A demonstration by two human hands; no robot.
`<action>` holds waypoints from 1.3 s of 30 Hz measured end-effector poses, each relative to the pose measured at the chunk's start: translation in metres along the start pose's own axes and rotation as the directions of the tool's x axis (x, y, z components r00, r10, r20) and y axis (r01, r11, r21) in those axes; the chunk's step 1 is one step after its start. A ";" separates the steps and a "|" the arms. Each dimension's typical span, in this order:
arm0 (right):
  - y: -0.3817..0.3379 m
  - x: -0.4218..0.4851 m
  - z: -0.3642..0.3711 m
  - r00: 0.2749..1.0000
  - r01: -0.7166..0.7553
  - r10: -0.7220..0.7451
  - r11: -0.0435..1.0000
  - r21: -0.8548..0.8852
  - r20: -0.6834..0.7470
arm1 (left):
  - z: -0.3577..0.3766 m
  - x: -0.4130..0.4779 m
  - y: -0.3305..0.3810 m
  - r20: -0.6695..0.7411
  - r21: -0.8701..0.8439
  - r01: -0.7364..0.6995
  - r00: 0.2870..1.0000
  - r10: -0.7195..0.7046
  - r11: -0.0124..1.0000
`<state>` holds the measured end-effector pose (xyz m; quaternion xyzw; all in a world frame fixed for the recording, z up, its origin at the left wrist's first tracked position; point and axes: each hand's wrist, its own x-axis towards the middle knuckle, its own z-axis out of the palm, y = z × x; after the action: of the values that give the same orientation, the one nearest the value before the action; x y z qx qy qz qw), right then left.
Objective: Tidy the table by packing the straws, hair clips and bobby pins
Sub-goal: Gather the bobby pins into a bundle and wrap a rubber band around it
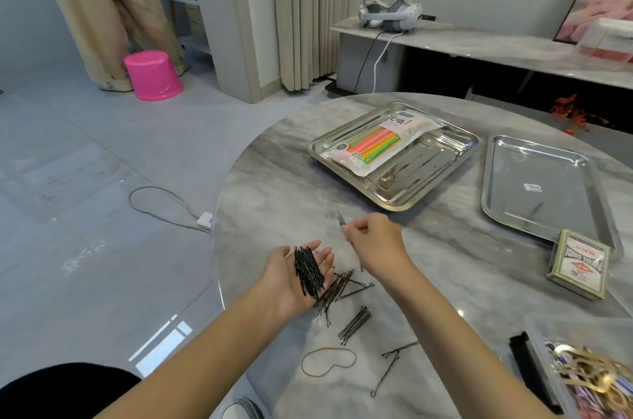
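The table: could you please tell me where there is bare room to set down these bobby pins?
Bare marble lies between the left hand and the straw tray; the right tray is nearly empty. Crowded: loose bobby pins and rubber band by the wrists, card pack and hair clip box at right.

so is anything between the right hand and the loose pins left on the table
Nothing visible. The right hand pinches one pin above bare table; the loose pins lie just nearer, beside the left hand.

bobby pins (337, 289): black, loose heaps on table (291, 179) (one bundle held above) | straws (376, 143): bagged, lying in tray (394, 206)
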<state>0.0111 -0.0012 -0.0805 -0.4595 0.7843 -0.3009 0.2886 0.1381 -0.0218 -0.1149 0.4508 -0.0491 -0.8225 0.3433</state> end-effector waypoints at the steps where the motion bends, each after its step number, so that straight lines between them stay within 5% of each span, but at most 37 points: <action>1: -0.004 -0.008 0.000 0.999 0.008 -0.010 0.998 0.061 0.035 | 0.002 0.001 -0.002 0.011 -0.005 0.010 1.000 -0.010 1.000; 9: 0.000 -0.030 0.016 0.987 0.160 -0.161 0.981 -0.113 0.002 | 0.018 -0.009 -0.006 0.054 -0.004 0.054 0.997 -0.054 0.999; 16: 0.013 -0.028 -0.001 0.977 0.202 -0.181 0.958 0.205 -0.115 | 0.011 -0.003 -0.003 0.004 -0.092 0.023 1.000 -0.023 0.996; 20: 0.031 -0.024 -0.005 0.966 0.223 -0.167 0.924 -0.311 0.197 | 0.010 -0.004 0.003 -0.038 -0.107 -0.038 0.999 0.034 0.994; 24: 0.034 -0.030 0.009 0.921 0.330 -0.187 0.840 -0.431 0.341 | 0.008 -0.003 0.009 -0.062 -0.143 -0.061 0.997 0.053 0.988; 39: 0.042 -0.027 0.018 0.939 0.276 -0.204 0.927 -0.255 0.275 | 0.007 -0.006 0.017 -0.091 -0.208 -0.112 0.991 0.095 0.972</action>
<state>0.0126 0.0357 -0.1183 -0.6234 0.7157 -0.1573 0.2727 0.1439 -0.0328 -0.1000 0.4411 0.0294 -0.7853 0.4334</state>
